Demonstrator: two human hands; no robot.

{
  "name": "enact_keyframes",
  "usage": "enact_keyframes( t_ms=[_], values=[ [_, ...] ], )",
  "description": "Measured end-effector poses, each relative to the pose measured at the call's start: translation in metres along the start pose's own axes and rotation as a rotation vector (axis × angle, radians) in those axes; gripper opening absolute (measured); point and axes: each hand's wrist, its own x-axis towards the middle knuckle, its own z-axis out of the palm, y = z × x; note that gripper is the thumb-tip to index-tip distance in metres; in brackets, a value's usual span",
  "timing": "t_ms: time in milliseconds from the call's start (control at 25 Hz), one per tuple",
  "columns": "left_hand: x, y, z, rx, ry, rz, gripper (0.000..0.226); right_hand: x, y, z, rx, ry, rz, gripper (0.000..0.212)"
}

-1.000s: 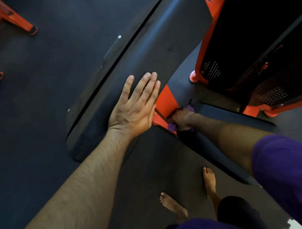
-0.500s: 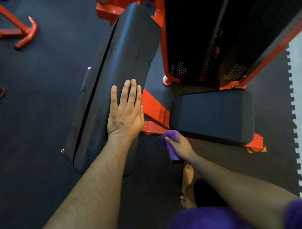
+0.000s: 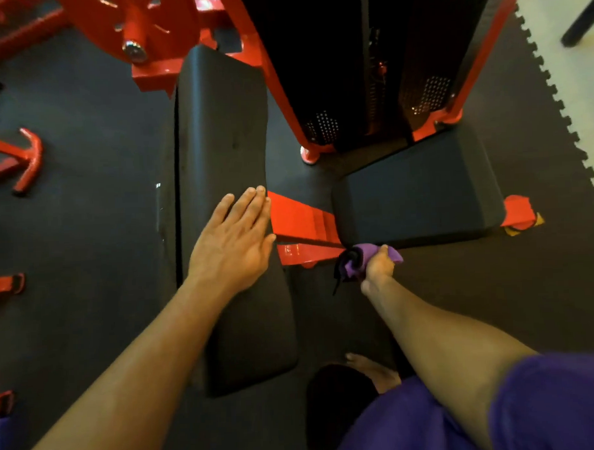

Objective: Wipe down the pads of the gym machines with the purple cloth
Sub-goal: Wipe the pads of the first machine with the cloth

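Currently the right hand [image 3: 376, 265] is gripping the bunched purple cloth [image 3: 356, 261], fingers curled round it, and is holding it at the near left corner of the seat pad [image 3: 415, 193]. The cloth is protruding from the hand toward 9 o'clock, with a smaller flap showing at 2 o'clock of the knuckles; its long axis is running roughly from 9 to 3 o'clock. A dark strand is hanging from the cloth toward 7 o'clock. Whether the cloth is touching the pad edge cannot be determined.

The left hand [image 3: 232, 240] is lying flat on the long back pad [image 3: 225, 153], fingers straight and held close together, pointing toward 1 o'clock. The long axis of this pad is running from 12 to 6 o'clock. The seat pad is lying at 3 o'clock of the back pad, with the orange frame beam [image 3: 299, 221] sitting between them.

Compared with half a second ago, the right hand is sitting higher against the seat pad corner, the cloth is now pointing sideways rather than hanging downward, and the left hand is staying planted on the back pad.

Beyond the pads, the weight stack housing [image 3: 367, 60] is standing at 12 o'clock, and the dark rubber floor mat [image 3: 526, 284] is extending toward 3 o'clock. A bare foot [image 3: 374, 370] is showing at 6 o'clock.
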Motion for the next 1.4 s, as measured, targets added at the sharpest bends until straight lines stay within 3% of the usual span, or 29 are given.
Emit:
enact_keyframes(
  t_ms=[120,200,360,440,560,640,720,880,960,1040,1160,1400],
  values=[
    [0.004,-0.001,-0.004,0.011,-0.023,0.034,0.069,-0.017,-0.016,0.014,0.189,0.056,0.000,0.050],
    [0.005,0.002,-0.005,0.009,-0.018,0.034,0.067,-0.010,-0.035,0.019,0.347,0.111,-0.099,0.049],
    [0.007,-0.001,-0.002,-0.022,-0.030,0.069,0.066,0.047,-0.054,-0.019,0.658,0.407,-0.199,0.054],
    [0.008,-0.001,0.000,-0.036,-0.021,0.100,0.068,0.038,-0.039,-0.010,0.472,0.493,-0.300,0.049],
    [0.010,-0.003,0.005,-0.040,-0.019,0.153,0.070,0.057,0.035,0.032,0.259,0.405,-0.334,0.062],
    [0.010,-0.004,0.008,-0.061,-0.011,0.167,0.070,0.059,0.056,0.050,0.281,0.344,-0.316,0.047],
    [0.010,-0.004,0.010,-0.089,0.004,0.179,0.070,0.025,0.025,0.045,0.401,0.403,-0.264,0.034],
    [0.013,-0.003,0.010,-0.120,-0.005,0.232,0.071,0.022,-0.049,0.002,0.392,0.638,-0.344,0.044],
    [0.013,-0.005,0.009,-0.126,-0.023,0.248,0.068,0.012,-0.028,0.019,0.279,0.584,-0.395,0.049],
    [0.013,-0.005,0.006,-0.118,-0.034,0.259,0.067,0.007,0.013,0.043,0.130,0.422,-0.329,0.049],
    [0.016,-0.003,0.007,-0.113,-0.050,0.294,0.068,0.007,0.034,0.033,0.128,0.235,-0.260,0.036],
    [0.033,0.000,0.014,-0.123,-0.060,0.434,0.071,-0.027,-0.026,-0.058,0.467,0.370,-0.484,0.021]
  ],
)
